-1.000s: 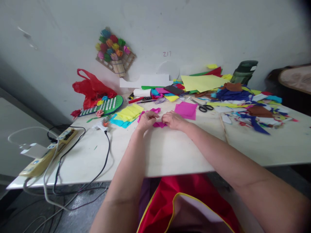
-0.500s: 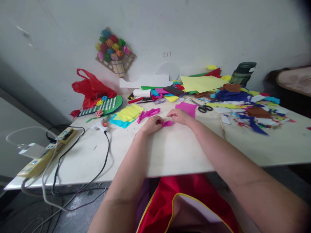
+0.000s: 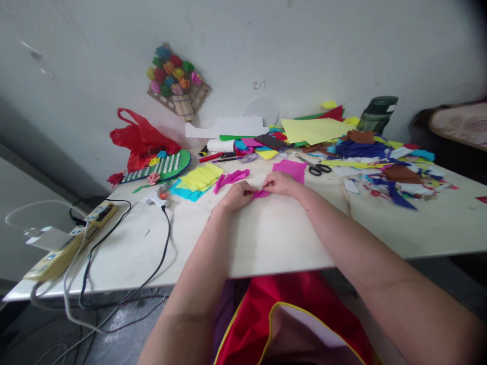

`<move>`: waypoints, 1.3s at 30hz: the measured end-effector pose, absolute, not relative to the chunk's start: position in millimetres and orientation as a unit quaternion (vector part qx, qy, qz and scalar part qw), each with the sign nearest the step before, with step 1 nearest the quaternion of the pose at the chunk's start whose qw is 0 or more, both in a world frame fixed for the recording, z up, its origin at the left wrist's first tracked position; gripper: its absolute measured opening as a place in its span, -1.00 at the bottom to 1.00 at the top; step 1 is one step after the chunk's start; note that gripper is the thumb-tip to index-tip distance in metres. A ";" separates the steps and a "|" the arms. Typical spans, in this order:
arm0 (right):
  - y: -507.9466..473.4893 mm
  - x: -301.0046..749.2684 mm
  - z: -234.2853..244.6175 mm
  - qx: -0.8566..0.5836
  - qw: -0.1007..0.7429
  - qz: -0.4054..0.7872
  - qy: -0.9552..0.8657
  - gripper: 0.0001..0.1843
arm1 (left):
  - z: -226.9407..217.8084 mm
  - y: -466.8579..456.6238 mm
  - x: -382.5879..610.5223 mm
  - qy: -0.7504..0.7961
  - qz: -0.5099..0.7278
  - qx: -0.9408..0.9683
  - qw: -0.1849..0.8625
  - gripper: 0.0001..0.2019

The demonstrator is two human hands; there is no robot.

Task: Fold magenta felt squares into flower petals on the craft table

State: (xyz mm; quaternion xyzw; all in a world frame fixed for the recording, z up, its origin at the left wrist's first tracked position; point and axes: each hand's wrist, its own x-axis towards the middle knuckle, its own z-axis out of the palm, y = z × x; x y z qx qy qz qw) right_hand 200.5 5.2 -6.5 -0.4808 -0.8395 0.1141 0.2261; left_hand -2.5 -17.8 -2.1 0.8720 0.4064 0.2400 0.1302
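Note:
Between my hands lies a small piece of pink crepe paper (image 3: 261,193), low over the white table. My left hand (image 3: 239,194) pinches its left side with bent fingers. On its right side, the fingertips of my right hand (image 3: 280,183) are closed on the same piece. My fingers cover part of it. Just beyond my left hand rests a folded, twisted pink strip (image 3: 231,178). A flat pink sheet (image 3: 291,170) lies behind my right hand, partly hidden by it. To the left, yellow paper pieces (image 3: 201,176) overlap blue ones (image 3: 186,191).
Scissors (image 3: 318,168) lie right of the pink sheet. Paper scraps (image 3: 399,175) pile at the right, near a dark bottle (image 3: 378,114). A glue gun (image 3: 155,196) and power strip (image 3: 72,238) with cables occupy the left. A red bag (image 3: 142,137) stands by the wall.
My right hand has moved in toward the left hand, and its fingertips have closed on the small pink piece. The left hand keeps its pinch. The view has shifted slightly.

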 end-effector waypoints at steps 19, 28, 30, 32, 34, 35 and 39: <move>5.6 206.9 -6.8 -0.451 0.236 0.190 -0.839 -0.74 | 0.4 -21.9 2.7 0.398 0.226 0.885 0.086 -0.78; 0.6 198.1 -3.1 -0.452 0.206 0.103 -0.862 -0.80 | 1.9 -23.0 4.2 0.391 0.233 0.887 0.081 -0.79; 0.4 198.0 -1.8 -0.452 0.196 0.093 -0.865 -0.81 | 1.6 -22.8 4.3 0.387 0.234 0.888 0.079 -0.78; -0.2 198.0 -0.7 -0.453 0.187 0.084 -0.868 -0.81 | 1.0 -22.8 4.3 0.384 0.234 0.890 0.075 -0.78; -1.3 197.8 0.2 -0.457 0.180 0.072 -0.868 -0.80 | 0.4 -23.0 4.3 0.384 0.232 0.891 0.066 -0.78; -2.0 197.6 0.6 -0.459 0.176 0.067 -0.868 -0.80 | 0.1 -23.2 4.4 0.384 0.230 0.892 0.061 -0.78; -3.1 197.4 0.8 -0.470 0.172 0.058 -0.864 -0.75 | -0.9 -23.5 4.8 0.388 0.216 0.895 0.041 -0.77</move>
